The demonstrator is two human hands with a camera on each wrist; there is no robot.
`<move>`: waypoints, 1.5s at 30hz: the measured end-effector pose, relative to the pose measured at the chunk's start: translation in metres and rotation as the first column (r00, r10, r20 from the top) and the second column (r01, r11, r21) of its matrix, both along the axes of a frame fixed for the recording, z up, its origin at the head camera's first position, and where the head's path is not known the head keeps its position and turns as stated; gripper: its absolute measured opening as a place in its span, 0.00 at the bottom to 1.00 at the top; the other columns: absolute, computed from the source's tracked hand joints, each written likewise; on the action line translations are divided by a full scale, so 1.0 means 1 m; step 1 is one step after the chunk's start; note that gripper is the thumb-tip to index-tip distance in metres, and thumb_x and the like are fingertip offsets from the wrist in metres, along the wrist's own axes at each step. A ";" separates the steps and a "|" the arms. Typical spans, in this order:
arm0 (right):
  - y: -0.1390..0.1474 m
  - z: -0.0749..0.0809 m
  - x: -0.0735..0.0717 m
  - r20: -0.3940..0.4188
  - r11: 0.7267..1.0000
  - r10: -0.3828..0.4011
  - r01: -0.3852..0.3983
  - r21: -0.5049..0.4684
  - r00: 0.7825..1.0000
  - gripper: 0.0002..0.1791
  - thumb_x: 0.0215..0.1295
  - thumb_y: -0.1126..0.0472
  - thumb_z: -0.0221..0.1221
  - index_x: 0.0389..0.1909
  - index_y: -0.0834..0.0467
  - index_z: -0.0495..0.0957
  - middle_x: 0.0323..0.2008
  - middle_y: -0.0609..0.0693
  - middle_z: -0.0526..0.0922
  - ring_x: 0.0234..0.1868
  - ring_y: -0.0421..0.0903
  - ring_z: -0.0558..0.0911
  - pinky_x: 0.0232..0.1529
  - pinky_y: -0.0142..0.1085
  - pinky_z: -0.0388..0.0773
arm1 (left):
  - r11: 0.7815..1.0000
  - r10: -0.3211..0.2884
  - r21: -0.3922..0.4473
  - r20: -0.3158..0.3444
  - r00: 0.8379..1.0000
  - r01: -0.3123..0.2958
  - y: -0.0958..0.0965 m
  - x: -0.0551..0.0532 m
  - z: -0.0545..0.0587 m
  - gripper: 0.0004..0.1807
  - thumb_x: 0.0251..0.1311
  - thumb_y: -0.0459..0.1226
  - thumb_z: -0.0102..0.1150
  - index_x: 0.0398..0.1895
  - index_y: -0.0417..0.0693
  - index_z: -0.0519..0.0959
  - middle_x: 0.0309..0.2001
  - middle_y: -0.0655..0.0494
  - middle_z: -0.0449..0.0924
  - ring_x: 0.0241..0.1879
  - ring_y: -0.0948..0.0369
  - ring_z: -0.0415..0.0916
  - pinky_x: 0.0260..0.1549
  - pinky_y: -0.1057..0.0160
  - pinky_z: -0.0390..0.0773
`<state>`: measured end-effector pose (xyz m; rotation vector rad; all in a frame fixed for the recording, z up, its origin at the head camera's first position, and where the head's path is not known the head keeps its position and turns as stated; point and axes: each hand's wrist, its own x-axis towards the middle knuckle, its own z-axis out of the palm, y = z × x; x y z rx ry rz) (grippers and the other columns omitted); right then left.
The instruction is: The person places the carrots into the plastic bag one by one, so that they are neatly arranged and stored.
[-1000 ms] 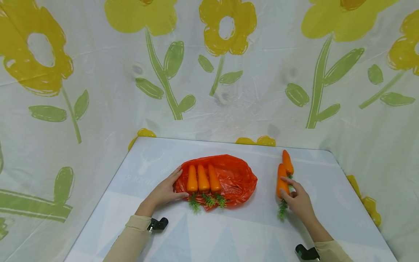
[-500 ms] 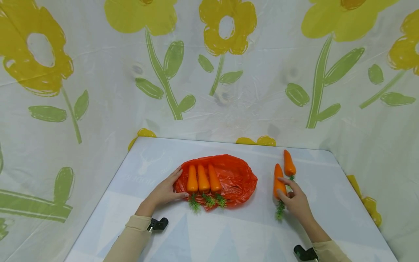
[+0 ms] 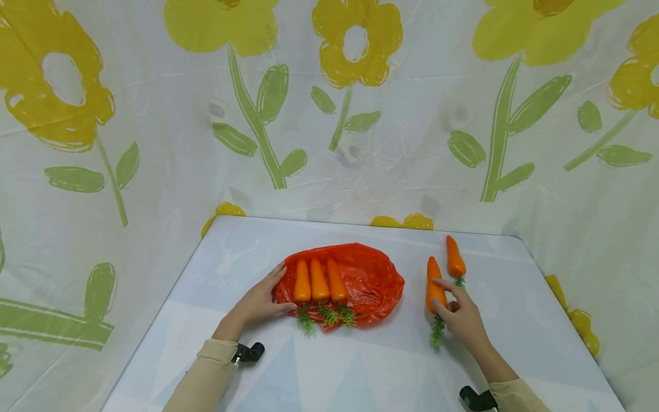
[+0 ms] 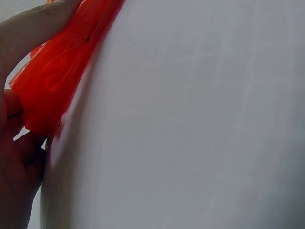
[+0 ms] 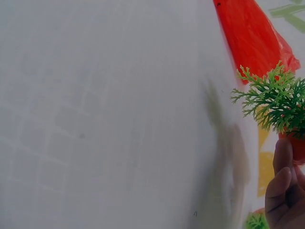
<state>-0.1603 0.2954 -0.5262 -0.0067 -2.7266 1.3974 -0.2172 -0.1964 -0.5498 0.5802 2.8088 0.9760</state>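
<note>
A red plastic bag (image 3: 373, 280) lies spread on the table, with three orange toy carrots (image 3: 320, 283) side by side on its left part, green tops toward me. My left hand (image 3: 261, 298) holds the bag's left edge. In the left wrist view the thumb lies in front of the red plastic (image 4: 57, 67) and the fingers behind it. To the right of the bag, my right hand (image 3: 465, 317) pinches another carrot (image 3: 433, 280) between thumb and fingers. Its leafy top (image 5: 274, 98) shows in the right wrist view. One more carrot (image 3: 455, 257) lies beyond that hand.
The pale table (image 3: 329, 372) has a back edge against a flower-printed curtain (image 3: 401, 160). Black wrist cameras (image 3: 249, 352) sit on both forearms, close over the tabletop.
My right hand has carried its carrot a little left, away from the carrot beside it, which shifted slightly right early on. The left hand and the bag have stayed put.
</note>
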 end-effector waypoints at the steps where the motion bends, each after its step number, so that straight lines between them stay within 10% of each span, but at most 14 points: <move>1: -0.001 0.000 0.000 -0.001 1.000 0.003 -0.003 -0.001 1.000 0.27 0.72 0.55 0.62 0.70 0.53 0.71 0.61 0.58 0.71 0.19 0.43 0.69 0.19 0.32 0.71 | 1.000 0.000 0.000 0.001 1.000 0.000 0.000 0.000 0.000 0.60 0.52 0.64 0.70 0.80 0.42 0.56 0.82 0.56 0.46 0.77 0.47 0.54 0.71 0.43 0.62; 45: -0.030 0.018 0.003 -0.144 0.993 0.113 -0.114 0.004 0.983 0.24 0.70 0.59 0.64 0.66 0.53 0.75 0.54 0.55 0.74 0.23 0.43 0.70 0.23 0.30 0.72 | 1.000 -0.004 -0.005 -0.013 1.000 0.004 0.000 0.000 0.000 0.59 0.53 0.65 0.69 0.80 0.42 0.56 0.82 0.56 0.47 0.77 0.46 0.55 0.71 0.42 0.63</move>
